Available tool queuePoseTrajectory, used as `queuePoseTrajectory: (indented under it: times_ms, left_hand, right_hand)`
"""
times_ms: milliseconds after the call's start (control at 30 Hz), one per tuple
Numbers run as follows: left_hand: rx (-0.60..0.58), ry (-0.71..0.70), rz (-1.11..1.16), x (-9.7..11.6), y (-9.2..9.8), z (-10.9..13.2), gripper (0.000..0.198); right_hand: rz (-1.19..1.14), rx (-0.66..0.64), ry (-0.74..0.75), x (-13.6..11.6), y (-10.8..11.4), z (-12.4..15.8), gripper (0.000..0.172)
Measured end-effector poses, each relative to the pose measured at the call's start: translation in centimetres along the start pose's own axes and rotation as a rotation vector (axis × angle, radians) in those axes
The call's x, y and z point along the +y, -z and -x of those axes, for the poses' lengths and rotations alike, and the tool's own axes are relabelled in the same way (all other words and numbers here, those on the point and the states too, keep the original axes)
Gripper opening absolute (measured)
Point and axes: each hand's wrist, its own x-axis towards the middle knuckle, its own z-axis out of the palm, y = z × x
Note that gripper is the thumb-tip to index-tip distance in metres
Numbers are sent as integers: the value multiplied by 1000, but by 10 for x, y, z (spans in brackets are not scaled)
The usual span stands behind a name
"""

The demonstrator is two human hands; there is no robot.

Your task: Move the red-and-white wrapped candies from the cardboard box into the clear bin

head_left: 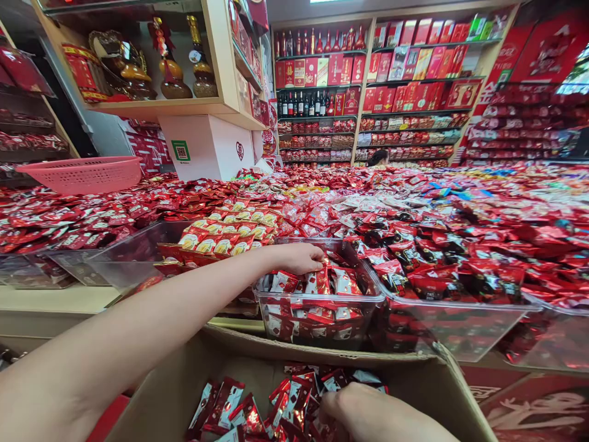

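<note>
My left hand (pixel 301 258) reaches across the cardboard box into a clear plastic bin (pixel 317 299). Its fingers are pinched together at the top edge of a red-and-white wrapped snack packet (pixel 317 283), among similar packets in the bin. Down inside the open cardboard box (pixel 313 351), my right hand (pixel 361 408) rests among a loose heap of the same red-and-white packets (pixel 257 414). The fingers of my right hand are mostly hidden by the hand itself and the packets, so their grip does not show.
More clear bins stand alongside, such as the one with red-and-black packets (pixel 442 304) at right. Yellow-and-red packets (pixel 225 236) lie in neat rows at left. A pink basket (pixel 83 175) sits on the heaped packets. Shelves of bottles and boxes (pixel 317 70) line the back.
</note>
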Motion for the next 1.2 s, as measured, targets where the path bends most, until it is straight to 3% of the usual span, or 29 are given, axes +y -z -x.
queuePoseTrajectory:
  times_ms: [400,667,1033,1200]
  left_hand:
    - [67,139,185,0,14,0,10]
    - [336,233,307,-12,20,-15,23]
    - [300,53,443,-14,12,-12,25]
    - [400,15,512,-9,11,0,24]
  right_hand:
    - [-4,6,-33,3,-3,0,27]
    - [25,55,-21,16,-15,-7,24]
    - [57,65,-6,20,-17,-11,22]
    - [18,138,47,17,-16,-10,16]
